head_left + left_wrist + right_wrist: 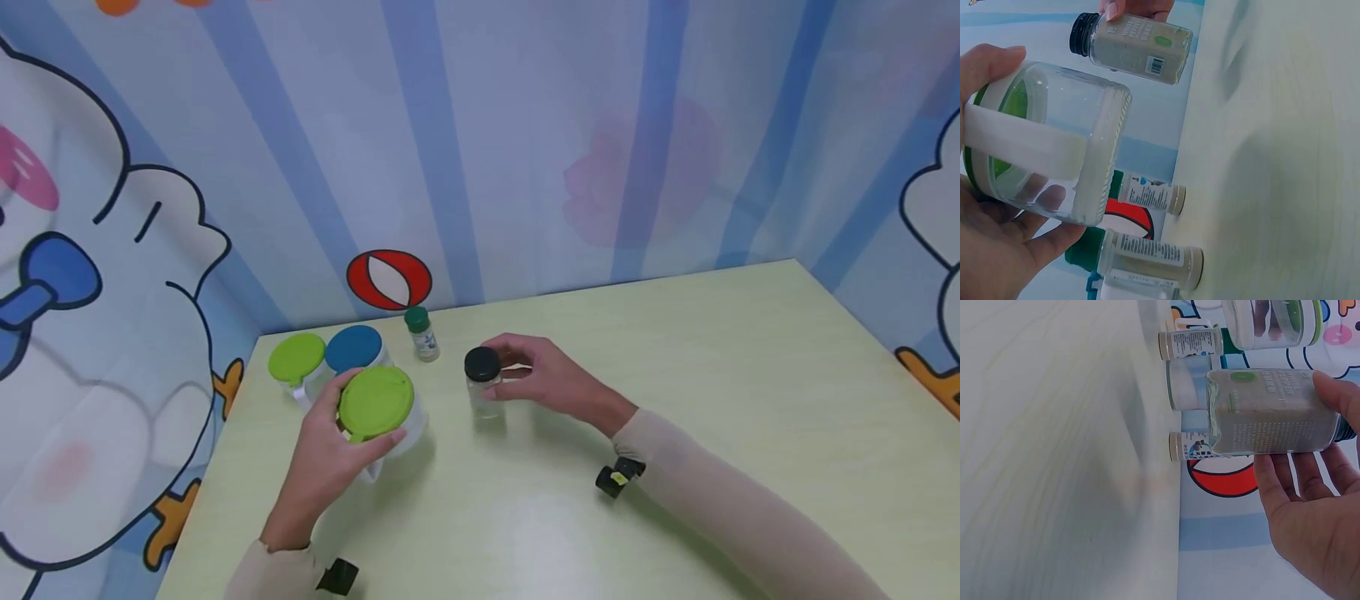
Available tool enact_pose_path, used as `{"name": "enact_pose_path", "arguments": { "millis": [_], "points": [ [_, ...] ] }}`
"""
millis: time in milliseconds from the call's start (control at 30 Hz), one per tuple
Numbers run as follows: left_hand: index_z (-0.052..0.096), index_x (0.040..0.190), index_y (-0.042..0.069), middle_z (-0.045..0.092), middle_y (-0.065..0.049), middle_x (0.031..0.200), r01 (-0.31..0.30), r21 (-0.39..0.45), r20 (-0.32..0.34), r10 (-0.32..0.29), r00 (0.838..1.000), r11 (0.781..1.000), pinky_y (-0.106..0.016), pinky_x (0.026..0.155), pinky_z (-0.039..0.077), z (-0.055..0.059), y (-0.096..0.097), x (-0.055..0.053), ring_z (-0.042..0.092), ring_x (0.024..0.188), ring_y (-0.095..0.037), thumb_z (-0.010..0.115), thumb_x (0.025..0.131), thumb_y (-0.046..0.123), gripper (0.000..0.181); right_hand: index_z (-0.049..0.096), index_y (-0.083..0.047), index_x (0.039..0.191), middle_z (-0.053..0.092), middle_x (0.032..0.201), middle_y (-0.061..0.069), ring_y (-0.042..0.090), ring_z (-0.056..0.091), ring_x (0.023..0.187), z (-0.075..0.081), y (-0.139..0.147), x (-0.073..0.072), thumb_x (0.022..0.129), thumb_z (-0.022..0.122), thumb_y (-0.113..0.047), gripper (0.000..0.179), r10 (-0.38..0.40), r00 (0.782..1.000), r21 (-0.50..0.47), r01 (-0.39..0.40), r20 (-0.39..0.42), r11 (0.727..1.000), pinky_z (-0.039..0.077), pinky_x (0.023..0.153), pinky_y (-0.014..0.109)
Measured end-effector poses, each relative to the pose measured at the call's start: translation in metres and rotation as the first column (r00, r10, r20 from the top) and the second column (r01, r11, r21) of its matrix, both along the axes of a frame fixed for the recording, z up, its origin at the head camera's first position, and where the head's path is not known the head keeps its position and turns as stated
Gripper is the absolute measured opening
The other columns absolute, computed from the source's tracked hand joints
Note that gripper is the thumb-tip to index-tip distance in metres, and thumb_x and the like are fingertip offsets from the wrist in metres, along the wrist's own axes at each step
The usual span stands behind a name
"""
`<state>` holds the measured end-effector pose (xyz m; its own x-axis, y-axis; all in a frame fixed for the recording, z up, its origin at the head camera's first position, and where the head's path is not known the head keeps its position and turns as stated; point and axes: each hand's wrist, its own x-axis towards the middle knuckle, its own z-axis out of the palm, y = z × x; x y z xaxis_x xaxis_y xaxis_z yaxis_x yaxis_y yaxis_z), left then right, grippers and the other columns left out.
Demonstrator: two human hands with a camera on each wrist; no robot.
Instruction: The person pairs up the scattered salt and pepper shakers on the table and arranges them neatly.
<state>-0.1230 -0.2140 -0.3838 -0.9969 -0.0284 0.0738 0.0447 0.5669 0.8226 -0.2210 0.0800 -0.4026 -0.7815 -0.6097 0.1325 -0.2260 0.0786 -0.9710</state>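
My left hand grips a clear jar with a bright green lid, thumb and fingers around its upper part. A white handle runs down the jar's side in the left wrist view. My right hand holds a squarish spice bottle with a black cap by its upper part. A printed label and pale brown contents show on this spice bottle in the right wrist view. Both the jar and the bottle are held upright above the table, apart from each other.
Behind the left hand stand another green-lidded jar and a blue-lidded jar. A small green-capped shaker is right of them; a second green-capped shaker shows in the left wrist view. A patterned wall borders the table.
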Motion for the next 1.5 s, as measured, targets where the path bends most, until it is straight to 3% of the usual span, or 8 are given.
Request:
{"name": "enact_pose_path", "arguments": {
  "millis": [233,600,833,1500],
  "points": [
    [0.034,0.144,0.019,0.044,-0.002,0.138,0.008,0.008,-0.022,-0.008,1.0,1.0,-0.052,0.095,0.048,-0.003,0.01,-0.01,0.043,0.124,-0.026,0.084,0.071,0.04,0.091,0.062,-0.023,0.121,0.064,0.118,0.001,0.02,0.059,0.112,-0.005,0.015,-0.003,0.078,0.081,-0.022,0.047,-0.005,1.0,0.0,0.005,-0.014,1.0,0.047,0.1,0.039],
    [0.037,0.14,0.023,0.046,0.003,0.135,0.048,0.045,-0.043,-0.046,0.998,0.998,-0.049,0.094,0.049,-0.012,0.036,-0.022,0.044,0.124,-0.023,0.085,0.07,0.036,0.086,0.062,-0.022,0.121,0.064,0.118,0.002,0.021,0.059,0.113,-0.006,0.039,0.001,0.077,0.081,-0.021,0.048,-0.035,0.999,0.021,0.036,-0.014,0.999,0.048,0.099,0.034],
    [0.037,0.14,0.026,0.045,0.006,0.135,0.087,0.056,-0.046,-0.084,0.995,0.995,-0.048,0.094,0.05,-0.019,0.057,-0.028,0.044,0.123,-0.02,0.085,0.069,0.036,0.086,0.061,-0.019,0.121,0.063,0.118,0.005,0.022,0.059,0.114,-0.006,0.06,0.005,0.077,0.081,-0.021,0.049,-0.07,0.998,0.033,0.07,-0.005,0.997,0.047,0.1,0.038],
    [0.041,0.136,0.027,0.05,0.01,0.128,0.129,0.065,-0.084,-0.123,0.989,0.99,-0.044,0.092,0.051,-0.024,0.095,-0.051,0.049,0.118,-0.017,0.085,0.069,0.039,0.081,0.057,-0.02,0.125,0.059,0.126,0.005,0.025,0.06,0.115,-0.006,0.119,0.007,0.079,0.079,-0.025,0.051,-0.16,0.986,0.094,0.155,0.048,0.983,0.052,0.092,0.032]
  ]
}}
